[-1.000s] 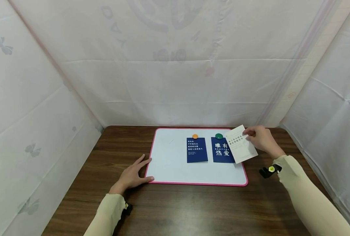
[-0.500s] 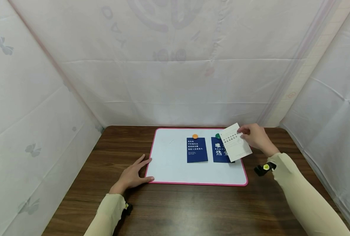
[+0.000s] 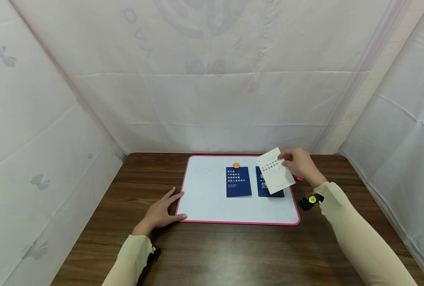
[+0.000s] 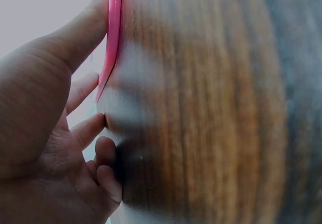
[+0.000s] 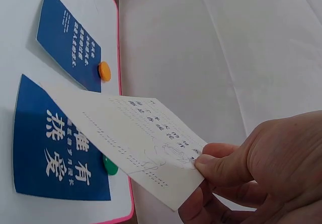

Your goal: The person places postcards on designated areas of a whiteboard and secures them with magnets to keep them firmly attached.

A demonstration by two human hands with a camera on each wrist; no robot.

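Observation:
A white board with a pink rim (image 3: 212, 206) lies on the wooden table. Two blue cards are on it: the left one (image 3: 238, 182) (image 5: 68, 39) under an orange magnet (image 3: 236, 165) (image 5: 104, 71), the right one (image 3: 269, 190) (image 5: 55, 148) under a green magnet (image 5: 110, 166). My right hand (image 3: 299, 165) pinches a white printed card (image 3: 276, 171) (image 5: 136, 138) by its corner, holding it above the right blue card and hiding the green magnet in the head view. My left hand (image 3: 160, 212) rests flat on the table, its fingers touching the board's left edge (image 4: 113, 38).
White fabric walls enclose the table on the left, back and right. A small red object (image 3: 298, 178) shows just past the board's right edge, below my right hand. Dark wood table (image 3: 212, 254) stretches in front of the board.
My right hand has carried the white card leftward and slightly up, from the board's right edge to over the right blue card, now covering the green magnet. The left hand has stayed still.

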